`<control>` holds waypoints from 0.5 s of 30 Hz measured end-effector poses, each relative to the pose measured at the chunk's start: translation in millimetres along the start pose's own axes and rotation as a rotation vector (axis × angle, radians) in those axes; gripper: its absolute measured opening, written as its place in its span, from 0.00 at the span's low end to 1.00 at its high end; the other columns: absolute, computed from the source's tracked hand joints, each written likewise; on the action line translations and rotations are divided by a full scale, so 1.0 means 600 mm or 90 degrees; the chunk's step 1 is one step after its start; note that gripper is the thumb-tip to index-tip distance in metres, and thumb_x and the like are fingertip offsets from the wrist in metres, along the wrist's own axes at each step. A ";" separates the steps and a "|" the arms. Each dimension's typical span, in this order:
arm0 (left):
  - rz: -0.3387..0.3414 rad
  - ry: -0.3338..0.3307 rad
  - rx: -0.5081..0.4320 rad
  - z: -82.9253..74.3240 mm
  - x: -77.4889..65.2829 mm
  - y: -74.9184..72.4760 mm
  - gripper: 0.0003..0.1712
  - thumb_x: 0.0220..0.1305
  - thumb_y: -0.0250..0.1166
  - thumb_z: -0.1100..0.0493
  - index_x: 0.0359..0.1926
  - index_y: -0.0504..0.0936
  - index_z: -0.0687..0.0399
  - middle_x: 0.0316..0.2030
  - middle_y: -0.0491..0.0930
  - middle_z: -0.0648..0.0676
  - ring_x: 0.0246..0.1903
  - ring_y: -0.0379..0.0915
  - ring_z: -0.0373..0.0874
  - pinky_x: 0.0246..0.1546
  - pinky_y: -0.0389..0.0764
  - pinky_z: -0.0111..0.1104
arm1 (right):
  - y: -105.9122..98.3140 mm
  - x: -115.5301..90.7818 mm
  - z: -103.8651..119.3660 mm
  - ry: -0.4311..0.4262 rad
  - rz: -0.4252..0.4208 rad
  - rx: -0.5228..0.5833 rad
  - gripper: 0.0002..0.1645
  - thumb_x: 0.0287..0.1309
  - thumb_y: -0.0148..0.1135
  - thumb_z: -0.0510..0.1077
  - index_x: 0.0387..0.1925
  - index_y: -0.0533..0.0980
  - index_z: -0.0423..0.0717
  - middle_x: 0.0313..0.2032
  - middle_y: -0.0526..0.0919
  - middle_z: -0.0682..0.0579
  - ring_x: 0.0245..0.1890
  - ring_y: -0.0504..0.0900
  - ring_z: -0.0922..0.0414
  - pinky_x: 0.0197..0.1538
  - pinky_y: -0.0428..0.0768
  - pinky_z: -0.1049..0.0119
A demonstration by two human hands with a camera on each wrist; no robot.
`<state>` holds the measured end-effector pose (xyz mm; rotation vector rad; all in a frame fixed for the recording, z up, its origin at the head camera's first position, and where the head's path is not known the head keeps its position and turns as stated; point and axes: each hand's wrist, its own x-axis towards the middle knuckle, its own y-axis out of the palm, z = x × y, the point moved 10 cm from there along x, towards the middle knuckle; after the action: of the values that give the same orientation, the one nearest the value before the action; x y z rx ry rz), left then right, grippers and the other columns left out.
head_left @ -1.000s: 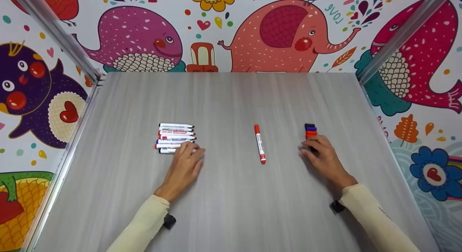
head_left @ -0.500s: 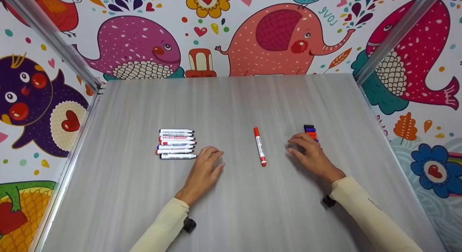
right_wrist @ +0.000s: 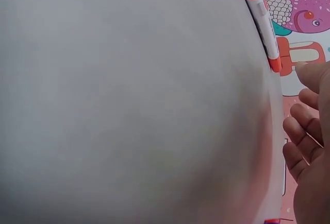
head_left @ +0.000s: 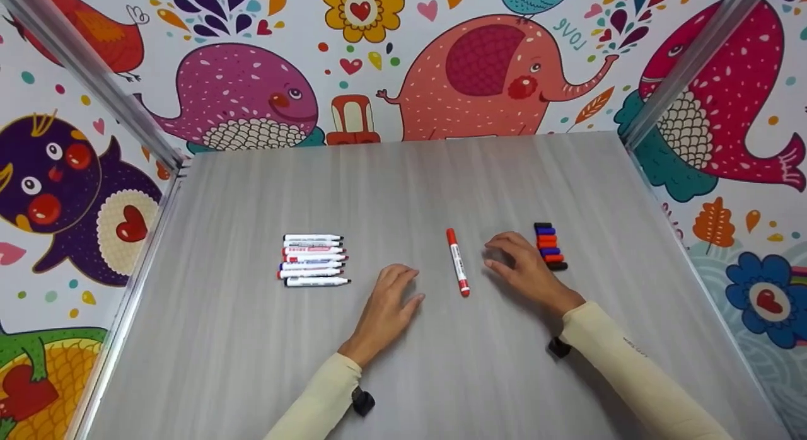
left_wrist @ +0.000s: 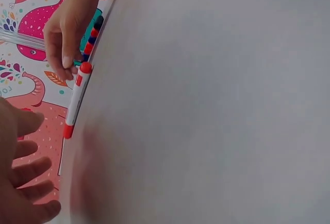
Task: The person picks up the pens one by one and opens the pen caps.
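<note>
A white marker with a red cap (head_left: 458,263) lies alone on the grey table, between the two hands. To its left, the left hand (head_left: 386,307) hovers with fingers loosely bent and nothing in them. On its other side the right hand (head_left: 526,270) is likewise free of any object, its thumb apart from its fingers. Beyond the left hand, several uncapped white markers (head_left: 314,263) lie side by side in a neat stack. Several loose caps (head_left: 547,241) in black, blue and red form a column just right of the right hand. The left wrist view also shows the capped marker (left_wrist: 77,100).
The grey tabletop (head_left: 265,352) meets a cartoon-printed wall (head_left: 353,62) at the back. Metal rails (head_left: 132,112) run along the left side and another post (head_left: 681,68) stands at the back right corner.
The left hand has moved right, away from the uncapped markers. The right hand has shifted left from the caps, uncovering them. Both are now nearer the capped marker, and the head view has tilted slightly.
</note>
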<state>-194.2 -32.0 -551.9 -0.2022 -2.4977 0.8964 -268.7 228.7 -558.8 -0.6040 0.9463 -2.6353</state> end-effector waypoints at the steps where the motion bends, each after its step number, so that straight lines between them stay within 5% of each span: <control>1: 0.006 -0.005 -0.003 -0.001 0.001 0.005 0.24 0.72 0.76 0.63 0.64 0.84 0.67 0.59 0.82 0.57 0.65 0.75 0.52 0.67 0.78 0.46 | 0.002 0.003 0.000 0.003 0.002 0.000 0.20 0.68 0.77 0.39 0.59 0.86 0.37 0.57 0.84 0.46 0.59 0.81 0.48 0.67 0.71 0.77; 15: 0.068 -0.075 -0.018 -0.013 0.004 0.060 0.30 0.74 0.75 0.59 0.71 0.79 0.66 0.67 0.78 0.58 0.75 0.67 0.55 0.77 0.69 0.49 | 0.033 0.036 -0.008 0.036 0.044 0.007 0.25 0.71 0.76 0.44 0.64 0.83 0.40 0.63 0.81 0.46 0.66 0.78 0.47 0.73 0.75 0.45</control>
<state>-193.4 1.0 -568.3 -0.3030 -2.6314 0.9411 -287.5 207.9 -568.8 -0.4876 0.9502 -2.6077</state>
